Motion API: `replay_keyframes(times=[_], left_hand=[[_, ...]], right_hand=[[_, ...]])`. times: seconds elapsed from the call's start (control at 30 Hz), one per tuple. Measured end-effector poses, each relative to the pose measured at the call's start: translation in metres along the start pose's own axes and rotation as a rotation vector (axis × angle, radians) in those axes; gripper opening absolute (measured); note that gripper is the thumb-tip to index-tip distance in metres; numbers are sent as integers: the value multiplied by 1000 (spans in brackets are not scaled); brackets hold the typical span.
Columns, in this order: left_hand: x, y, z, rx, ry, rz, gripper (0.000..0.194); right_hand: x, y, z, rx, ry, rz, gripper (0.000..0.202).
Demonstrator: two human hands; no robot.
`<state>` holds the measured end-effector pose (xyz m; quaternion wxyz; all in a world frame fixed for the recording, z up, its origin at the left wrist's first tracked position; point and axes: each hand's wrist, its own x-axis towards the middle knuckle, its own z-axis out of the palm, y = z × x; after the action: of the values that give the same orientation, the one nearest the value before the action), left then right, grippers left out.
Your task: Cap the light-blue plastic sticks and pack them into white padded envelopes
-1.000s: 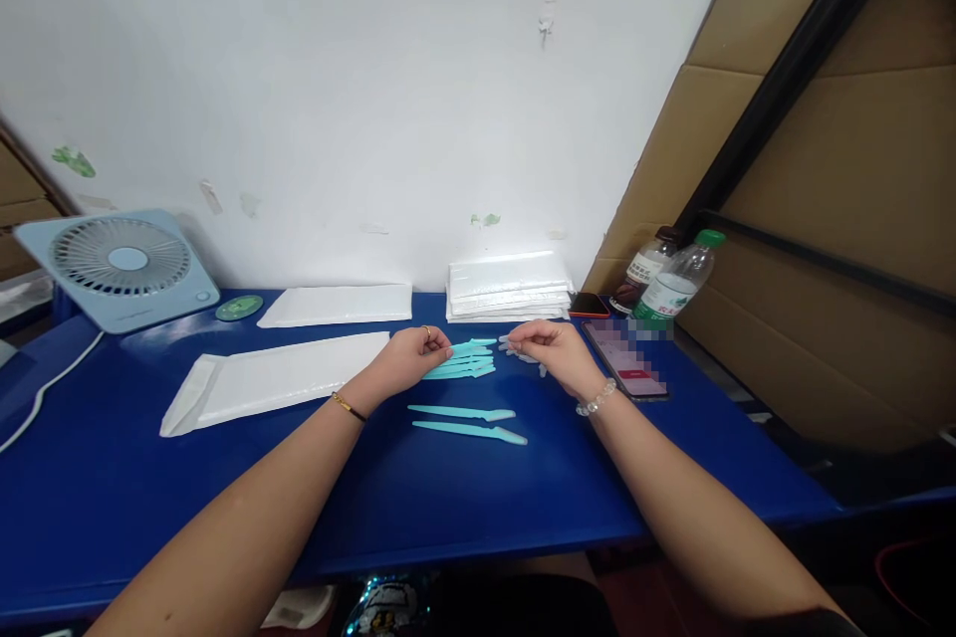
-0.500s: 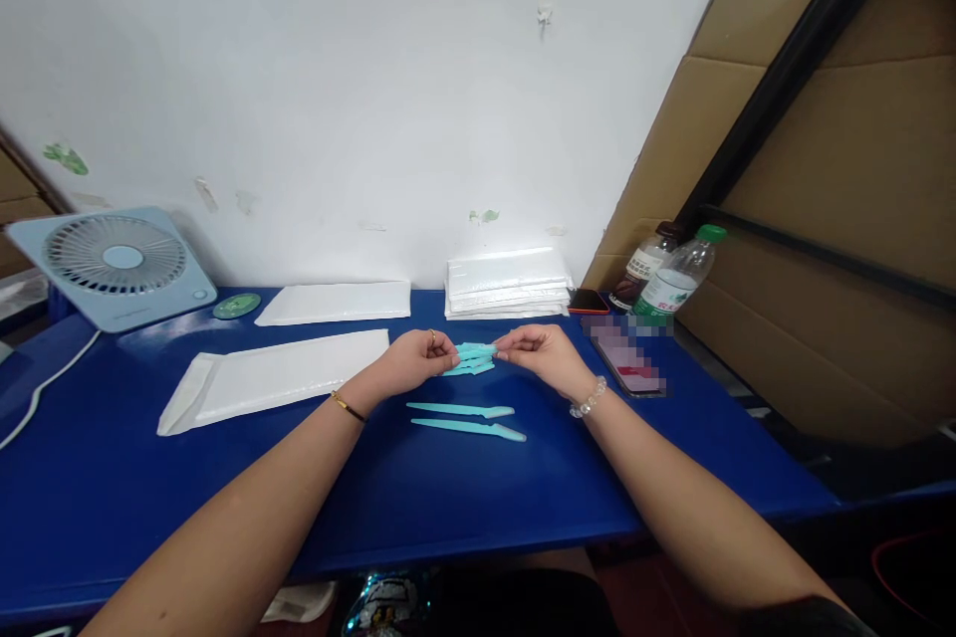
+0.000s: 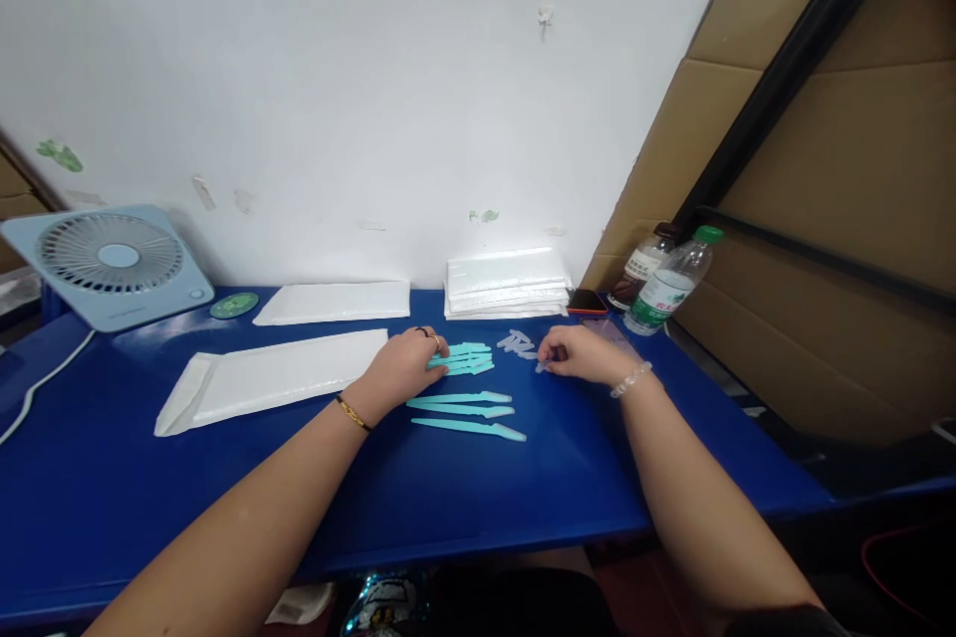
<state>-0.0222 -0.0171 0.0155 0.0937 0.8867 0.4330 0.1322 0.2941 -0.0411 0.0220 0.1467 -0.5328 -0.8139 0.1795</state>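
My left hand (image 3: pixel 410 363) is closed at the left ends of several turquoise razor-like sticks (image 3: pixel 470 356) lying on the blue table. Nearer the front edge, three more turquoise sticks (image 3: pixel 469 428) lie side by side, their blade ends to the right. To the right, my right hand (image 3: pixel 579 354) pinches a small clear piece (image 3: pixel 542 366) between thumb and fingers, just above the tabletop. Beside it is a small pile of clear pieces (image 3: pixel 515 343). A long white padded packet (image 3: pixel 284 373) lies left of my left hand.
A stack of white packets (image 3: pixel 508 284) and another white packet (image 3: pixel 333 303) lie by the wall. A light-blue fan (image 3: pixel 119 264) and green disc (image 3: pixel 234 306) are at left. Two bottles (image 3: pixel 664 289) and phones (image 3: pixel 588 302) are at right.
My right hand has moved right, away from the turquoise bunch, uncovering the clear pile and covering part of a phone. A third stick now lies with the front two. My left hand has shifted slightly left.
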Motion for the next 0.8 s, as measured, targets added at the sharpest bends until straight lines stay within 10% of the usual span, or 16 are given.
replay_keyframes(times=[0.23,0.8], left_hand=[[1,0,-4,76,-34,-16,17],[3,1,-1,-105,23,-32,27]], right_hand=[[7,-23,14,-160,59,-71,8],[14,-31,31,369,181,-89,25]])
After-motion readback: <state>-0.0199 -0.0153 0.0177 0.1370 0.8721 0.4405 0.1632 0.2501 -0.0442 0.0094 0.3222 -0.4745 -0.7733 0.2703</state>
